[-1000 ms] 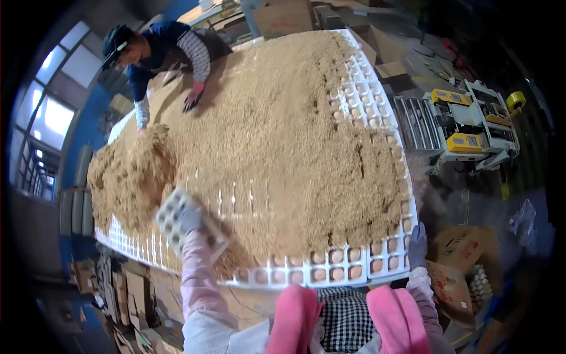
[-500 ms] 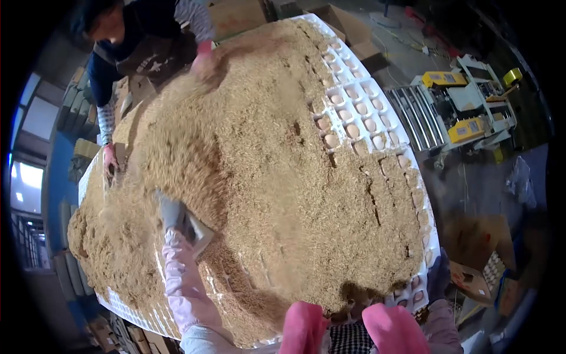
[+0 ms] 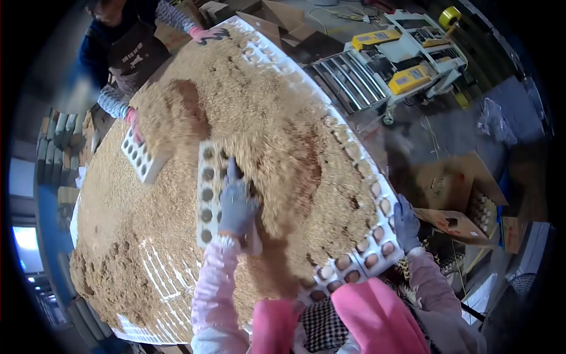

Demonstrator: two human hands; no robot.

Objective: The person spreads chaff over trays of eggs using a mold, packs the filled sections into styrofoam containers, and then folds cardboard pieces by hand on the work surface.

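Note:
My left hand (image 3: 237, 206), in a grey glove, grips a white foam tray (image 3: 206, 192) with round holes, pressed into loose brown husk (image 3: 224, 100) that looks blurred beside it. Husk covers most of the white egg trays (image 3: 371, 262). Eggs (image 3: 370, 259) show in the cells along the near right edge. At the right edge of those trays rests my right hand (image 3: 407, 224), grey-gloved, its fingers stretched along the rim and holding nothing.
Across the husk a person in an apron (image 3: 138, 56) has one gloved hand at another holed white tray (image 3: 141, 156) and the other on the far edge. A roller conveyor machine (image 3: 348, 82) stands behind. Cardboard boxes (image 3: 460, 189) lie at the right, one holding eggs.
My left hand and its tray have moved right across the husk, pushing a mound. The view has turned. The other person's tray has come into view, and their far hand rests at the edge.

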